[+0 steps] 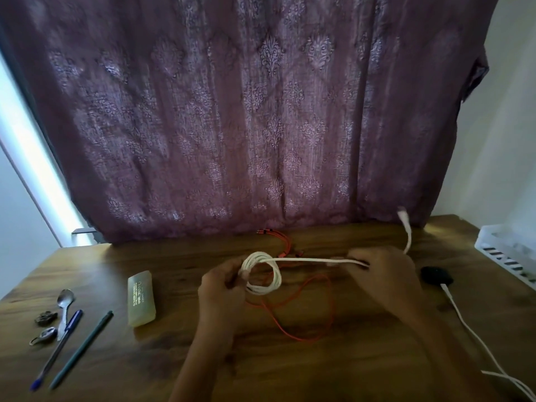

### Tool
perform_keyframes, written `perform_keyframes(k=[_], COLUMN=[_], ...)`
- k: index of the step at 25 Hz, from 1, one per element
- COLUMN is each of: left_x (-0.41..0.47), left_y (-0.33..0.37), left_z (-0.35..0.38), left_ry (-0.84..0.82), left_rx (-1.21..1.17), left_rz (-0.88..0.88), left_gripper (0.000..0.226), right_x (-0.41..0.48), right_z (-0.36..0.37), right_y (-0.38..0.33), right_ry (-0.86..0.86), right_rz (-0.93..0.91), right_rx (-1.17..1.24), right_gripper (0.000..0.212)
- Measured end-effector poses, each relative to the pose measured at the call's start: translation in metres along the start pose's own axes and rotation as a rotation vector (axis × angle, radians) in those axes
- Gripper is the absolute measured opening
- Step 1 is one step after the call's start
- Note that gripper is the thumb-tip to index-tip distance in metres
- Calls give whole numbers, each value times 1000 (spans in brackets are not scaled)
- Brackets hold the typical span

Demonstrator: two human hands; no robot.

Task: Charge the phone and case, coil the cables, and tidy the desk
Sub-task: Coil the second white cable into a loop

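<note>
White on wood: saw white cable (304,260) approx half coiled over middle of desk (290,372). Found coil (262,272) gripped in L hand (223,288), fingers curled round left side of the loops. Found R hand (385,274) pinching the straight run, held taut between both hands. Traced rest of the run past R hand, curving up to a white plug end (402,213) near the curtain (232,111); couldn't tell if lifted or resting. Noted orange cable (331,309) loose on desk, looping under and behind the coil, connector ends (264,232) toward back edge. Spotted small black case (436,275) just right of R hand, w/ 2nd white cable (470,326) meeting its near side and trailing off btm-right corner. Logged translucent yellowish box (141,298) left of L hand, lying flat, print unreadable. Logged far left: spoon (65,297), blue pen (55,350) and dark pen (81,350) side by side, angled same way. Saw two small metal bits (45,316) beside spoon, too blurred to ID. Caught white slatted basket (499,245) at right edge, partly cut off.
</note>
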State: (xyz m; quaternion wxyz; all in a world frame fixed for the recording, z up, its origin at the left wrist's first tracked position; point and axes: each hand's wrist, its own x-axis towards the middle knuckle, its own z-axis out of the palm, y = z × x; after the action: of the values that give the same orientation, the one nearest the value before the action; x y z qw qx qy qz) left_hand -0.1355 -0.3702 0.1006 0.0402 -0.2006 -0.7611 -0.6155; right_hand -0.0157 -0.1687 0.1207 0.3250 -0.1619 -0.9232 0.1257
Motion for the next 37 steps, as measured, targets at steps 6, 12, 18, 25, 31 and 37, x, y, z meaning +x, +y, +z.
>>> perform_keyframes(k=[6, 12, 18, 25, 31, 37], left_x=[-9, -16, -7, -11, -19, -18], left_y=[12, 7, 15, 21, 12, 18], left_z=[13, 21, 15, 21, 36, 35], left_ry=[-185, -341, -453, -216, -104, 26], left_rx=[-451, -492, -39, -4, -271, -253], left_rz=[-337, -357, -8, 16, -199, -118], left_gripper=[25, 21, 36, 29, 29, 28], right_x=[-8, -2, 0, -2, -18, -23], right_z=[19, 25, 33, 38, 50, 43], right_y=[-28, -42, -45, -44, -57, -65], right_ry=[-230, -248, -286, -79, 141, -63], right_rz=[303, 303, 255, 204, 215, 395], right_rx=[957, 988, 923, 767, 410, 687], right_gripper=[26, 29, 8, 13, 6, 38])
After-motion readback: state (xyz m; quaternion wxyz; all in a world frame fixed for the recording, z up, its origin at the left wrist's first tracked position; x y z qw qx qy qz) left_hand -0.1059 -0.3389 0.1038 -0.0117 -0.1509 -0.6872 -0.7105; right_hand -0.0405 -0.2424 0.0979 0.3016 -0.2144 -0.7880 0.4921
